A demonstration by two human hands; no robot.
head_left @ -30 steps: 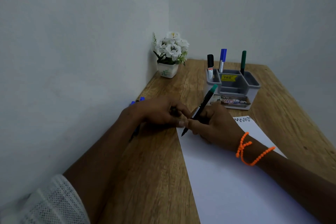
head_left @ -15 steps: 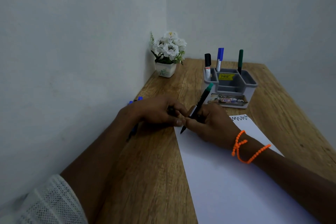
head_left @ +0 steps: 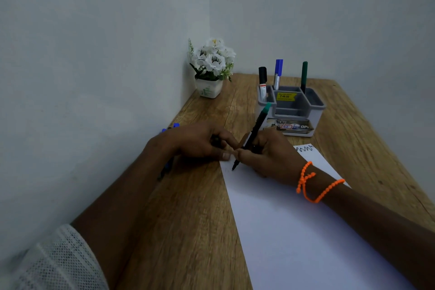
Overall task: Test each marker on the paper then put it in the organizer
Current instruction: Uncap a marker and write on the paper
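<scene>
My right hand (head_left: 270,155) grips a black marker with a green end (head_left: 255,129), slanted, its tip touching the white paper (head_left: 294,231) near the sheet's left edge. My left hand (head_left: 195,141) lies beside it at that edge, fingers curled round a small dark piece that looks like the marker's cap (head_left: 215,141). The two hands touch at the fingertips. A zigzag scribble (head_left: 304,148) marks the paper's far corner. Behind the hands stands the grey organizer (head_left: 315,101), holding a black marker (head_left: 262,77), a blue marker (head_left: 278,70) and a green marker (head_left: 304,75) upright.
Blue markers (head_left: 174,126) lie on the wooden table (head_left: 188,231) by the left wall, partly hidden under my left wrist. A white flower pot (head_left: 209,89) sits in the far corner. Walls close off the left and back sides.
Both hands stay where they were, and the marker's tip stays at the paper's left edge. Only the view drifts slightly.
</scene>
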